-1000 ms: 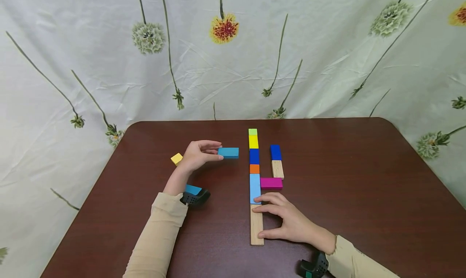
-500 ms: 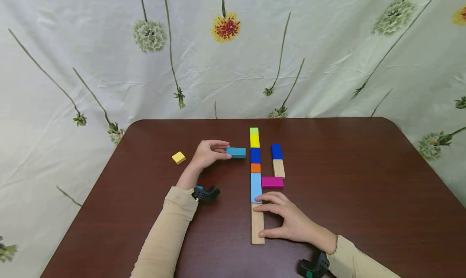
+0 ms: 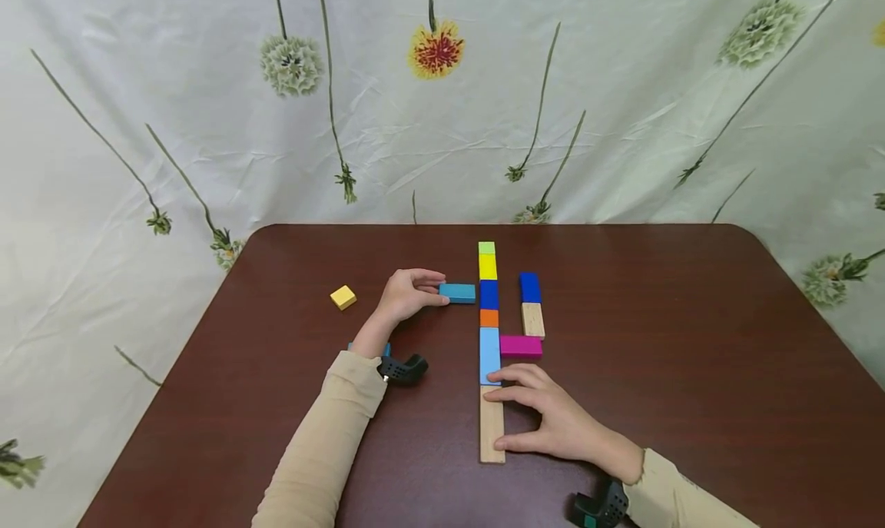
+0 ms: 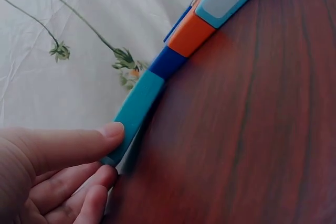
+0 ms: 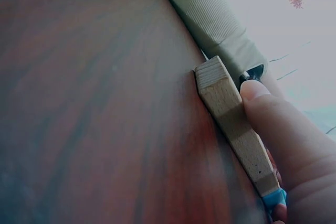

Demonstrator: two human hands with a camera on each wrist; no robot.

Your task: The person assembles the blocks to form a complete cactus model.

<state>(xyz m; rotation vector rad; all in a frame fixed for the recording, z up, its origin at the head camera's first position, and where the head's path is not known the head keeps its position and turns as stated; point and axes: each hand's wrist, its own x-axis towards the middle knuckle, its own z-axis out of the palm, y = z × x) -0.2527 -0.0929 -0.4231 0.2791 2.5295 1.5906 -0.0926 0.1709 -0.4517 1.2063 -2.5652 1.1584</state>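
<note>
My left hand (image 3: 408, 296) pinches one end of a teal-blue block (image 3: 458, 293) between thumb and fingers. The block's other end lies right beside the dark blue block (image 3: 488, 294) in a long row; in the left wrist view this teal block (image 4: 139, 100) lines up with it. On the row's near end, my right hand (image 3: 549, 413) rests its fingertips on the light blue block (image 3: 489, 351) and the bare wooden block (image 3: 492, 428). The thumb (image 5: 257, 93) touches the wooden block's edge in the right wrist view, with most other fingers hidden.
Orange (image 3: 488, 318), yellow (image 3: 487, 267) and light green (image 3: 487, 247) blocks continue the row. A magenta block (image 3: 521, 347), a wooden block (image 3: 533, 320) and a dark blue block (image 3: 530, 287) stand to its right. A yellow block (image 3: 343, 297) lies left; another blue block (image 3: 386, 350) is partly hidden by my left wrist.
My left hand has moved right with the teal-blue block, bringing it up close to the row. The yellow block at left has come fully into sight. My right hand keeps its place.
</note>
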